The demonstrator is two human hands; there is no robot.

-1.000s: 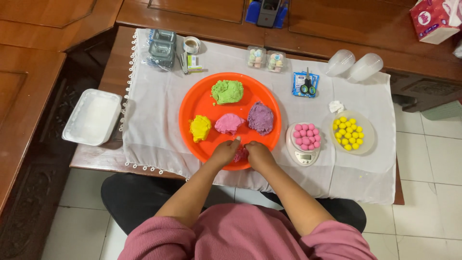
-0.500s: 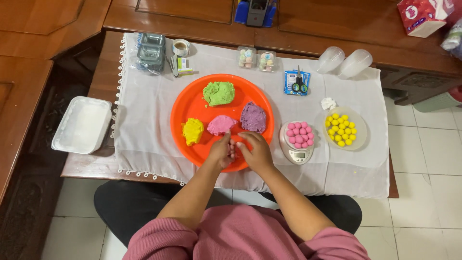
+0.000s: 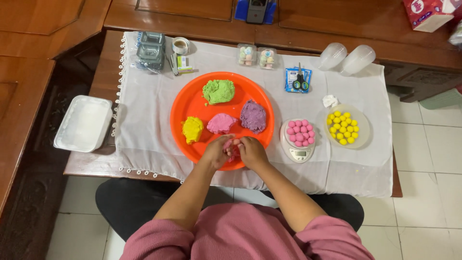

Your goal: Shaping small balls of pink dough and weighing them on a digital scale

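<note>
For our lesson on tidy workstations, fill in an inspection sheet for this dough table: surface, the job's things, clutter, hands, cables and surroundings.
Surface: wooden table under a white cloth.
Job's things: orange tray with green dough, yellow dough, pink dough and purple dough; pink balls on a small scale; yellow balls on a clear plate.
Clutter: scissors, tape roll, white lidded box, two clear domed cups.
Hands: left hand and right hand meet over a small pink piece at the tray's near edge.
Cables: nothing seen.
Surroundings: tiled floor, wooden furniture, tissue box.
</note>
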